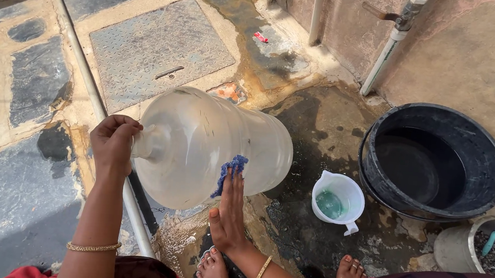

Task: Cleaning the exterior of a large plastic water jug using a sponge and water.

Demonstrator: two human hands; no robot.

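Gripping the neck of the big clear water jug, the left hand is steadying it tilted on the wet ground. The right hand — fingers together, flat — is pressing a blue scrubber against its side, near the white jug.

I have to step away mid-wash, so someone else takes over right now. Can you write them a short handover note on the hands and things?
Left hand: gripping the neck of the large clear water jug, holding it tilted on its side above the wet ground.
Right hand: pressing a blue scrub cloth flat against the jug's side.
Nearby: white mug with greenish liquid, black tub holding water.
Done: scrubbing is under way on the outside.
Left: probably the remaining sides and a rinse.
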